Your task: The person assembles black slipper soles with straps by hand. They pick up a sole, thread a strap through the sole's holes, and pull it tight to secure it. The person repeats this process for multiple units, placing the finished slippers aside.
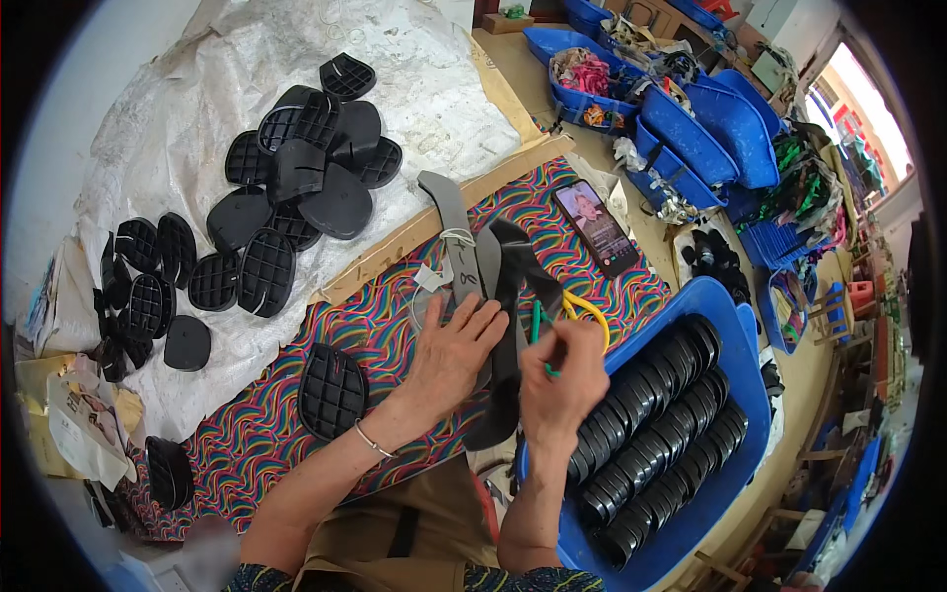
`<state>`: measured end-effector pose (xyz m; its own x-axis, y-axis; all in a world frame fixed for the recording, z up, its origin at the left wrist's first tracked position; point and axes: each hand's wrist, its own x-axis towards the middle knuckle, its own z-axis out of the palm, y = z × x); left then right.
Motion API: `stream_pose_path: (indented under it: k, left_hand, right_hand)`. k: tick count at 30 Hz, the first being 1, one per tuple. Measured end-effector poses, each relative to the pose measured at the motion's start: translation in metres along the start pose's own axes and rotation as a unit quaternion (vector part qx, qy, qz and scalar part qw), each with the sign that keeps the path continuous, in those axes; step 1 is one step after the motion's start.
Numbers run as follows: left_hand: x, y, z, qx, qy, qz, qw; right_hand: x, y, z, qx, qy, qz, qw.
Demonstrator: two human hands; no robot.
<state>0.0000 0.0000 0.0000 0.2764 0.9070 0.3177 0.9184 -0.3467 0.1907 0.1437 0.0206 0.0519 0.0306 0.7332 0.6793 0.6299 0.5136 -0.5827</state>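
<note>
My left hand (449,350) lies with fingers spread on a long grey sole-shaped strip (461,259), which has white cord tied round it and dark marks drawn on it. Beside it stretches a glossy black curved strip (506,326), its upper end looped over. Just right of that strip, my right hand (565,375) is closed in a pinch around a thin green tool (536,322); its working end is hidden. Yellow scissor-like handles (592,314) show behind the right fingers. A black heel piece with a grid underside (333,392) rests on the patterned cloth left of my left wrist.
Several black heel pieces (335,200) are heaped on a white sheet (434,89) at the far left. A blue tub (755,395) at the right holds rows of shiny black pieces. A phone (596,229) lies on the patterned cloth (247,434). More blue tubs (691,128) stand beyond.
</note>
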Motion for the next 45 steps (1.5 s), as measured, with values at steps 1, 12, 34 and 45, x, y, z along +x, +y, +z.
stream_pose_path:
  k: [1, 12, 34, 45]
  left_hand:
    - [-0.001, 0.001, -0.003, 0.001, 0.006, -0.004, 1.0]
    - [0.0, 0.004, -0.008, -0.065, 0.019, -0.016, 0.998]
    - [-0.105, 0.019, -0.098, -0.695, -0.006, -0.244, 0.676]
    - [-0.138, 0.04, -0.085, -0.665, 0.067, -0.329, 0.667]
  right_hand:
    - [0.005, -0.007, -0.009, 0.015, 0.029, -0.018, 0.999]
    - [0.003, -0.01, -0.126, 0.232, 0.319, 0.226, 0.891]
    - [-0.124, -0.053, -0.042, 0.289, -0.388, 0.296, 0.823]
    - [-0.103, -0.052, -0.032, 0.373, -0.338, 0.23, 0.833]
